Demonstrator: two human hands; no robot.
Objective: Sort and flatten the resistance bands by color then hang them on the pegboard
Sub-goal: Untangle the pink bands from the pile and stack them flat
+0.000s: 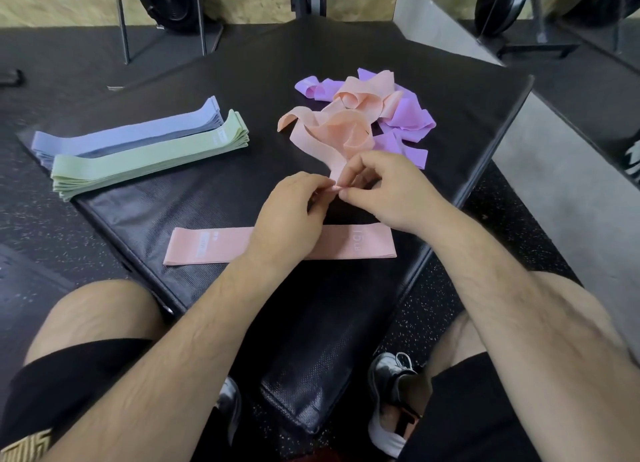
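Fingertips of left hand (289, 215) and right hand (388, 193) pinch one end of a pink band (322, 143); its remainder trails away toward the pile (398, 115).

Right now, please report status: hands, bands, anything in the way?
Left hand, right hand pinch crumpled pink band. Blue stack, green stack flat; flat pink band near. Purple bands tangled in pile, unsorted.
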